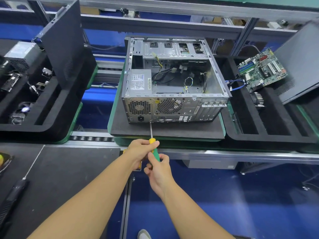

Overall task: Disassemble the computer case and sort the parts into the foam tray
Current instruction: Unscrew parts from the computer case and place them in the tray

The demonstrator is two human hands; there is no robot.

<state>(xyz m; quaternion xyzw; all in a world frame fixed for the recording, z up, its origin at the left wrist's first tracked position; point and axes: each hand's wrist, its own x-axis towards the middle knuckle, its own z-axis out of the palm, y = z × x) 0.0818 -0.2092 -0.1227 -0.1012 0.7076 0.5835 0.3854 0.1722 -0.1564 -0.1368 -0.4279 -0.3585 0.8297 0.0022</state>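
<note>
— Where was the case (pixel 174 87)?
— At twelve o'clock, opened. Left hand (pixel 139 150) and right hand (pixel 159 171) both grasped the screwdriver (pixel 152 140), tip at its rear panel. The tray (pixel 269 138) lay at three o'clock.

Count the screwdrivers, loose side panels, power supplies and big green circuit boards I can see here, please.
Screwdrivers: 2 (green-handled screwdriver, black-handled screwdriver)
Side panels: 2 (left side panel, right side panel)
Power supplies: 2 (mounted power supply, loose power supply in the left tray)
Green circuit boards: 1 (motherboard)
Total: 7
</note>
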